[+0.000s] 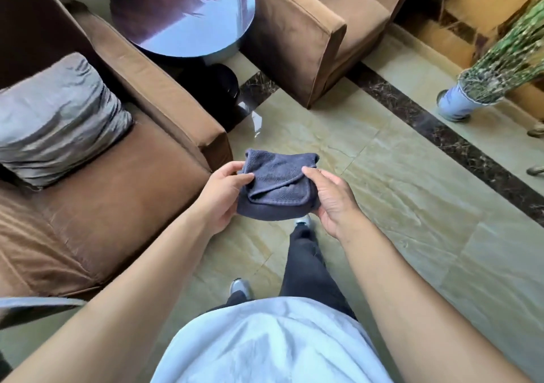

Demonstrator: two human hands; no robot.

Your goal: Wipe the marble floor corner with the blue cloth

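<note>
- Blue cloth (278,188) held w/ both hands at waist height, well above the marble floor (397,206), not yet wiping.
- Left hand (222,197) pinches cloth's left edge; right hand (331,198) cups its right side, thumb on top.
- Tip: finish folding into a firm pad.
- Corner probably beyond cloth, btwn armchair (123,135) & round table (182,11); crouch, press flat.

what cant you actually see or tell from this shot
Head view only:
- Underside of the blue cloth: hidden by its own folds and by the left hand and right hand.
- Second person, upper right: cut off by the frame edge.
- Round table base: hidden under its top.
</note>
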